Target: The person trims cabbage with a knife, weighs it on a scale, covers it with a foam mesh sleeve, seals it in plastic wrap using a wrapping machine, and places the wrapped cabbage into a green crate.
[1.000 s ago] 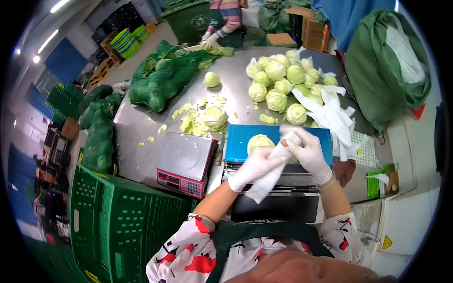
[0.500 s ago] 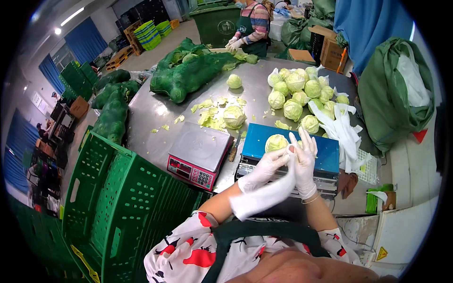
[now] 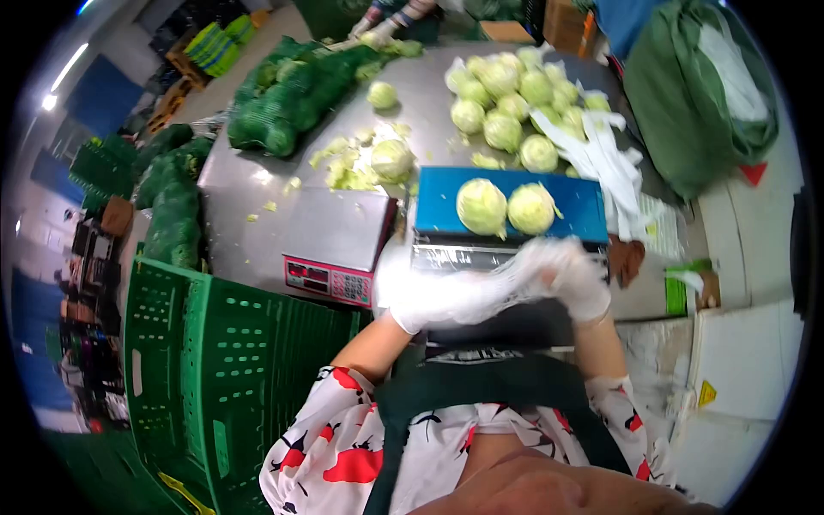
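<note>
Both my hands wear white gloves and are low in front of the scale. A white mesh sleeve (image 3: 493, 290) stretches between them, blurred by motion. My right hand (image 3: 575, 276) grips one end with closed fingers. The other end runs to my left hand (image 3: 399, 287), whose fingers are badly smeared; it appears closed on the sleeve. Just beyond, two trimmed cabbages (image 3: 482, 207) (image 3: 531, 209) sit side by side on a blue-topped machine (image 3: 433, 184). Neither hand touches them.
A red-based scale (image 3: 339, 227) is left of the machine. Leaf scraps, another cabbage (image 3: 391, 160) and a cabbage pile (image 3: 506, 94) lie behind. White sleeves (image 3: 596, 163) hang at right. Green crates (image 3: 249, 360) stand left, green net sacks (image 3: 292, 99) farther back. A co-worker's gloved hands (image 3: 378, 33) show at the far edge.
My hands have come down toward my body and moved apart, the left one going left. The sleeve is now stretched sideways. My view has tilted down, and both cabbages are uncovered.
</note>
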Demonstrator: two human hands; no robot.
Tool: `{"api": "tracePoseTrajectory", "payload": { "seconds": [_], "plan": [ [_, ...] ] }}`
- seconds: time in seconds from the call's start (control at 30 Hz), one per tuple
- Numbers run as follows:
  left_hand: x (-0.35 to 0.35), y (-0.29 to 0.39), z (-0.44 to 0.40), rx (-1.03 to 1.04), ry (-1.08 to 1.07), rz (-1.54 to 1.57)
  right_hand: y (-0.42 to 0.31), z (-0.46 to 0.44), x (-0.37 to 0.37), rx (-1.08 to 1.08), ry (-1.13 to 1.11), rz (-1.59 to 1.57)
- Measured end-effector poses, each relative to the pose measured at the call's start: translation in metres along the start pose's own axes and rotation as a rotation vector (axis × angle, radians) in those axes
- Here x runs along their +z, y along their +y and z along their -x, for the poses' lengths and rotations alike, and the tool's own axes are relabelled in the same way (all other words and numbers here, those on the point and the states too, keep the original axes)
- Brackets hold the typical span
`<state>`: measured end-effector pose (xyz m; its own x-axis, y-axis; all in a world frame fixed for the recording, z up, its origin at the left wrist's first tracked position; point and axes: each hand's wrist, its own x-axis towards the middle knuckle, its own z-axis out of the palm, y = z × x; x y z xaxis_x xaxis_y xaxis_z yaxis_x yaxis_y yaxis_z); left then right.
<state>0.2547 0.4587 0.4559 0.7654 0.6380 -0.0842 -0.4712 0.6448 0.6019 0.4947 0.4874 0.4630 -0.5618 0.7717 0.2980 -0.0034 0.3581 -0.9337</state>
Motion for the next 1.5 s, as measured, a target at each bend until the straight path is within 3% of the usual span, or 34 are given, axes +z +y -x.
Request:
{"api": "tracePoseTrajectory", "payload": {
  "seconds": [0.03, 0.07, 0.13, 0.17, 0.2, 0.23, 0.27, 0.3, 0.33, 0.37, 0.4, 0.47, 0.57, 0.63, 0.67, 0.7, 0.8, 0.87, 0.93, 1.0, 1.1, 1.23, 1.33, 1.37, 1.43, 1.5],
  "plan": [
    [-0.014, -0.011, 0.000, 0.035, -0.022, -0.133, 0.011, 0.005, -0.017, -0.092, 0.046, -0.422],
    [-0.027, -0.023, 0.000, 0.072, -0.038, -0.267, 0.001, 0.002, -0.023, -0.106, 0.068, -0.613],
    [-0.052, -0.036, -0.005, 0.047, 0.051, -0.368, 0.013, 0.023, -0.023, 0.086, 0.352, -0.961],
    [-0.061, -0.036, -0.009, 0.158, 0.040, -0.334, 0.014, 0.029, -0.018, 0.146, 0.537, -1.076],
    [-0.064, -0.032, -0.013, 0.269, 0.024, -0.299, 0.024, 0.041, -0.014, 0.221, 0.618, -0.993],
    [-0.033, -0.016, -0.016, 0.320, 0.152, -0.156, 0.040, 0.056, -0.010, 0.295, 0.695, -0.908],
    [-0.016, -0.008, -0.016, 0.265, 0.328, 0.037, 0.055, 0.065, -0.009, 0.367, 0.769, -0.820],
    [-0.010, -0.003, -0.014, 0.203, 0.502, 0.227, 0.064, 0.070, -0.010, 0.407, 0.654, -0.686],
    [-0.051, -0.009, -0.010, 0.160, 0.141, 0.183, 0.072, 0.075, -0.012, 0.445, 0.541, -0.554],
    [-0.072, -0.015, -0.011, 0.142, 0.140, -0.013, 0.076, 0.079, -0.016, 0.482, 0.428, -0.420],
    [-0.084, -0.021, -0.017, 0.121, 0.288, -0.306, 0.073, 0.071, -0.015, 0.605, 0.422, -0.104],
    [-0.113, -0.032, -0.037, 0.180, 0.617, -0.673, 0.127, 0.074, -0.012, 0.562, 0.727, 0.080],
    [-0.147, -0.026, -0.076, 0.487, 0.987, -0.767, 0.141, 0.034, -0.012, 0.474, 1.064, 0.463],
    [-0.149, -0.010, -0.105, 0.551, 1.180, -0.813, 0.152, 0.010, -0.018, 0.279, 1.169, 0.370],
    [-0.182, -0.004, -0.112, 0.352, 1.138, -0.730, 0.146, -0.002, -0.025, 0.414, 1.181, 0.368],
    [-0.213, -0.006, -0.126, 0.355, 1.144, -0.778, 0.144, -0.011, -0.033, 0.550, 1.190, 0.365],
    [-0.199, 0.013, -0.142, 0.081, 1.044, -0.783, 0.177, -0.022, -0.069, 0.781, 1.135, 0.574],
    [-0.191, 0.026, -0.144, -0.066, 1.021, -0.872, 0.206, -0.021, -0.088, 0.807, 0.942, 0.250],
    [-0.205, 0.022, -0.151, 0.014, 0.926, -0.635, 0.216, -0.025, -0.098, 0.817, 0.843, -0.058],
    [-0.230, 0.017, -0.170, 0.058, 0.805, -0.351, 0.223, -0.028, -0.103, 0.751, 0.785, -0.242],
    [-0.226, 0.028, -0.180, 0.207, 0.680, -0.292, 0.204, -0.034, -0.118, 0.596, 0.657, -0.340],
    [-0.196, 0.070, -0.184, 0.039, 0.406, -0.220, 0.195, -0.049, -0.159, 0.317, 0.229, -0.245],
    [-0.186, 0.081, -0.189, -0.002, 0.251, -0.947, 0.169, -0.063, -0.183, 0.355, -0.078, -0.124],
    [-0.172, 0.072, -0.186, -0.062, 0.353, -0.888, 0.157, -0.067, -0.186, 0.333, -0.185, -0.049],
    [-0.160, 0.056, -0.177, 0.286, 0.256, -1.299, 0.129, -0.070, -0.195, 0.242, -0.276, 0.154],
    [-0.149, 0.043, -0.165, 0.540, 0.346, -1.552, 0.104, -0.060, -0.201, 0.109, -0.249, 0.408]
  ]
}}
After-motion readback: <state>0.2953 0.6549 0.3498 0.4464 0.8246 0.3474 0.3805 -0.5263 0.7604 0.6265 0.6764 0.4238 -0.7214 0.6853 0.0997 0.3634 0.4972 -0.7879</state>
